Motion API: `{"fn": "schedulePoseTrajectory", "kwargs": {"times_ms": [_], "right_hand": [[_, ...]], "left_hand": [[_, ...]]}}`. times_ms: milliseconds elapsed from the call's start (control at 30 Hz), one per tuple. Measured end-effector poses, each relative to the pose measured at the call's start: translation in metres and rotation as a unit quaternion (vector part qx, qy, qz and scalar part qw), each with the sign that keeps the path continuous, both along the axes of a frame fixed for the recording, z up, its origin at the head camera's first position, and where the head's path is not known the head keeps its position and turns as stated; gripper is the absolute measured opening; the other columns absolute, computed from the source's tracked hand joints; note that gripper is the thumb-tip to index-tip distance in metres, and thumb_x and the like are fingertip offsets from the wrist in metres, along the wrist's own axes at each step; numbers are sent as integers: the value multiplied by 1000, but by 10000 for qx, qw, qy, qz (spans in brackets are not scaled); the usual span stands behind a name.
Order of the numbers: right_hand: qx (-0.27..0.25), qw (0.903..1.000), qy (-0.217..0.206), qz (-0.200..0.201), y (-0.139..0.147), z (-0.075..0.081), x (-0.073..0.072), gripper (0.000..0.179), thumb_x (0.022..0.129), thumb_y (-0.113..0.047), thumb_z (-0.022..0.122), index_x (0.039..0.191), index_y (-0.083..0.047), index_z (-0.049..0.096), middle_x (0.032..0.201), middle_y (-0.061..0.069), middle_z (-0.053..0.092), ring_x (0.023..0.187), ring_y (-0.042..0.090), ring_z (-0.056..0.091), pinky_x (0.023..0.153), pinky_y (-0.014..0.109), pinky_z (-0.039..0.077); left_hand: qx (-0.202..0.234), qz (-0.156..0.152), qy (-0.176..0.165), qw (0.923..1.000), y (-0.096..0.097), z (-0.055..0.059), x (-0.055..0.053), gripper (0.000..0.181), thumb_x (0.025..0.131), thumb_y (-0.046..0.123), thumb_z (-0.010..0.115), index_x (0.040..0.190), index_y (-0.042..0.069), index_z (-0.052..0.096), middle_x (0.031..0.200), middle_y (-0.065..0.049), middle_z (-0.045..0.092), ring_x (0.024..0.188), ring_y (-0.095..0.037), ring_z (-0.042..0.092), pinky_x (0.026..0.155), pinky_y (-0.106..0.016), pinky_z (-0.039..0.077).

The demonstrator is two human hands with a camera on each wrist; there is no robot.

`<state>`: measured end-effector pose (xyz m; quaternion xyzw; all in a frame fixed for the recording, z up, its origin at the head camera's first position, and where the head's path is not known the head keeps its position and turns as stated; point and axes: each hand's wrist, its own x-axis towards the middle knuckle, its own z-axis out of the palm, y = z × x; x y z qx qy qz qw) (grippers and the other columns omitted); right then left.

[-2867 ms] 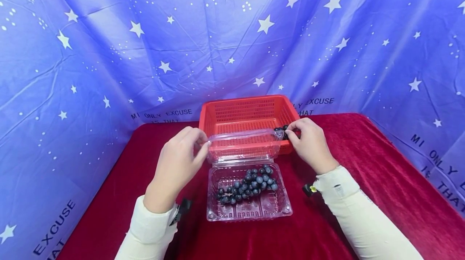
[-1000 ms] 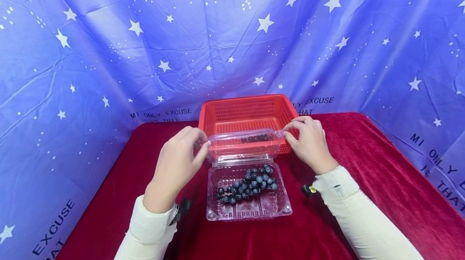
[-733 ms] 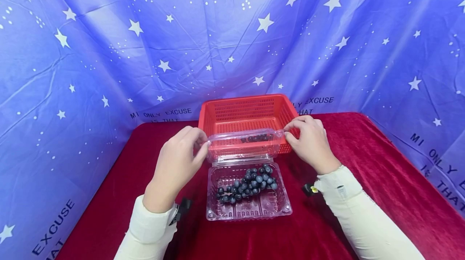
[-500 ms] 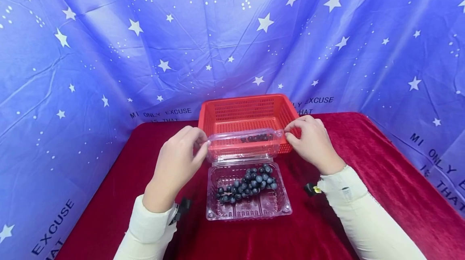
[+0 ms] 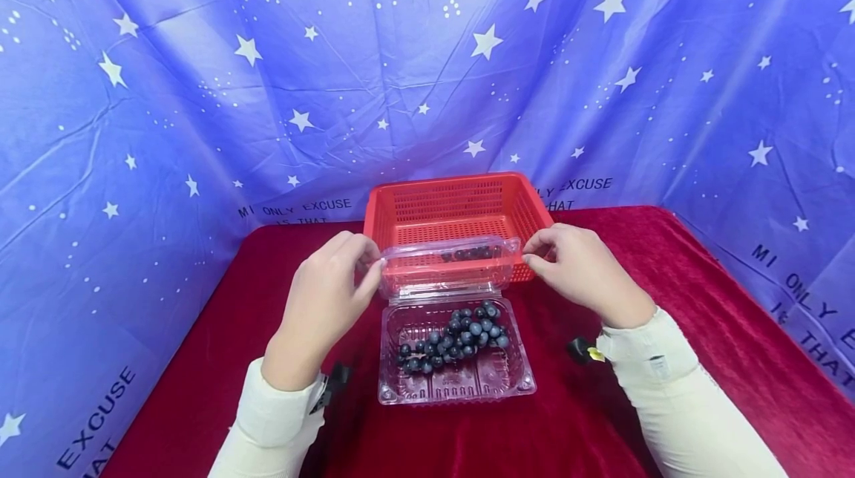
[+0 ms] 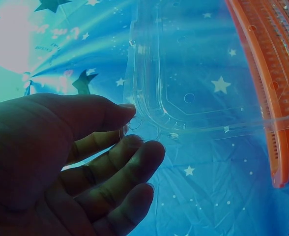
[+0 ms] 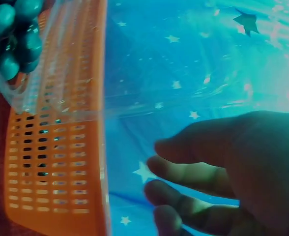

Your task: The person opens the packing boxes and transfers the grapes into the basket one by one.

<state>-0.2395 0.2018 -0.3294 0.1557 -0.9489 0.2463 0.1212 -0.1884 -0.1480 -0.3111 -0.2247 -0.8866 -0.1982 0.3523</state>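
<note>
A clear plastic clamshell box [image 5: 414, 398] stands on the table, its lid [image 5: 427, 275] raised along the hinge at the back. Inside lies a bunch of dark grapes [image 5: 457, 341]. My left hand [image 5: 327, 289] pinches the lid's left corner between thumb and fingers, as the left wrist view shows up close. Near the lid's right corner is my right hand [image 5: 580, 266], fingers loosely bent and holding nothing; in the right wrist view its fingertips [image 7: 166, 147] are apart from the lid's edge. Through the lid, more dark grapes [image 5: 474, 253] show in the red basket.
The red slotted basket [image 5: 449, 182] stands directly behind the box, overlapped by the raised lid. Dark red cloth [image 5: 675, 300] covers the table. A blue curtain [image 5: 387, 55] with stars hangs around the back and sides.
My right hand held dark grapes at the basket's right side earlier; they now lie in the basket. It has since shifted slightly down and its wrist right. My left hand has kept its pinch.
</note>
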Motion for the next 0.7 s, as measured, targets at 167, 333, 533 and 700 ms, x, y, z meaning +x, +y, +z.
{"fn": "schedulePoseTrajectory", "kwargs": {"times_ms": [167,333,533,700], "right_hand": [[285,9991,-216,215,-1,5,6,9,91,-23,72,94,-17,77,76,-7,69,72,13,60,70,35,51],[412,9978,-359,363,-3,7,11,10,91,-26,75,94,-17,78,73,-9,67,70,11,58,68,34,51],[516,9967,-358,506,-4,7,15,7,90,-28,77,89,-20,77,72,-11,66,68,11,57,69,34,50],[680,9936,-427,793,-7,5,18,6,90,-27,78,86,-22,77,70,-12,65,64,10,54,67,32,49]], "left_hand": [[-2,9,7,10000,0,0,0,9,89,11,77,89,10,67,82,-1,65,68,-14,64,57,-31,53],[0,-1,29,10000,0,-1,0,9,88,11,77,89,10,68,82,-2,65,68,-14,64,57,-31,53],[4,-13,33,10000,0,-1,0,9,88,11,77,89,10,68,82,-2,65,68,-14,64,57,-31,53],[3,-17,31,10000,1,0,0,9,88,11,77,89,9,68,82,-2,65,68,-14,64,57,-31,52]]}}
